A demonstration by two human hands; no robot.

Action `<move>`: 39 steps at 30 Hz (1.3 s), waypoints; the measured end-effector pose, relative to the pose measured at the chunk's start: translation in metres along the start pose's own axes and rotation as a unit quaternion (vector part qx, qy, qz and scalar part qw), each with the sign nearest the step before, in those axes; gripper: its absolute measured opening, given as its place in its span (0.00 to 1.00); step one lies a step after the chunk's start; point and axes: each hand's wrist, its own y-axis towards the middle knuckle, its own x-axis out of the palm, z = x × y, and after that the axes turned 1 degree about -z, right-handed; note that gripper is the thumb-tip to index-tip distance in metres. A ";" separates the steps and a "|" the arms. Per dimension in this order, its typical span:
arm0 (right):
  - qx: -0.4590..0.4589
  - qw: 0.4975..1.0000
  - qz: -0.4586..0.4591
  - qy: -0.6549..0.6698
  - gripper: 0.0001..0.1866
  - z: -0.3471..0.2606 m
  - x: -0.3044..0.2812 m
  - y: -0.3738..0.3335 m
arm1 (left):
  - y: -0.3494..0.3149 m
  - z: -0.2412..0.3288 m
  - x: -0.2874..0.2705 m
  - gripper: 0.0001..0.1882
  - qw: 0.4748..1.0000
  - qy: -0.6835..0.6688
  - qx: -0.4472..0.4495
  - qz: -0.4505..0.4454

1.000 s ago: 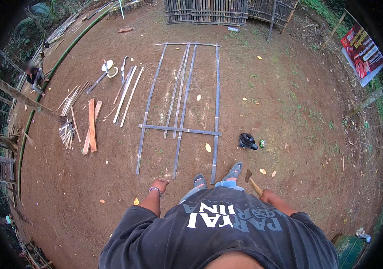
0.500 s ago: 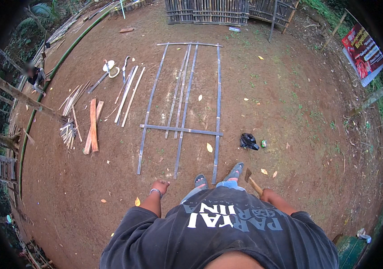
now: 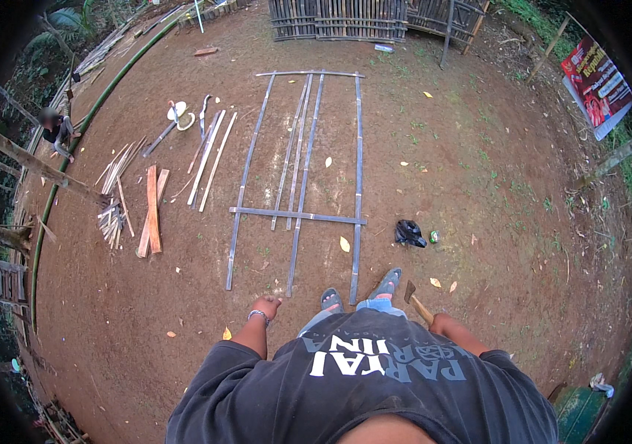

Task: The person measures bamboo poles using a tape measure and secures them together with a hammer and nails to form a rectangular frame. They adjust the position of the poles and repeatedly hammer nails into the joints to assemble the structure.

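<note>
At lower centre, the left hand (image 3: 264, 305), its closure unclear, hangs apart from the right hand (image 3: 445, 326) clamped on a hatchet (image 3: 421, 305), seemingly while sizing up the upper-centre slat frame (image 3: 297, 215); the next move likely calls for careful footing.

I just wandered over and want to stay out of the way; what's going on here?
A person stands on bare dirt, right hand gripping a wooden-handled hatchet. The left hand hangs low with fingers curled; no object shows in it. In front, long dark strips lie on the ground with two crosspieces across them. Reddish boards lie crossed to the left, and another person sits farther off at the left edge.
</note>
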 end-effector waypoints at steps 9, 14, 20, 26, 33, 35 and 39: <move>-0.016 1.000 0.006 -0.006 0.24 0.002 0.004 0.012 | -0.004 -0.004 -0.001 0.22 1.000 0.009 0.011 -0.004; -0.013 1.000 0.009 -0.027 0.23 0.008 0.009 0.030 | -0.009 0.003 -0.004 0.23 1.000 -0.015 -0.007 0.004; -0.029 0.998 0.047 -0.032 0.09 -0.014 -0.002 0.014 | 0.001 -0.022 -0.003 0.23 1.000 -0.009 -0.010 0.021; -0.022 0.995 0.057 -0.073 0.10 -0.001 0.002 0.028 | 0.005 -0.017 0.002 0.21 1.000 -0.017 -0.002 0.015; -0.024 0.996 0.062 -0.065 0.11 -0.011 -0.003 0.019 | -0.005 -0.012 -0.006 0.21 0.999 -0.030 -0.028 0.013; -0.023 0.996 0.059 -0.063 0.12 -0.007 -0.002 0.023 | -0.005 -0.010 -0.005 0.22 0.999 -0.023 -0.024 0.007; -0.031 0.995 0.076 -0.058 0.11 -0.012 -0.001 0.013 | 0.000 -0.020 -0.002 0.24 1.000 -0.005 -0.013 0.002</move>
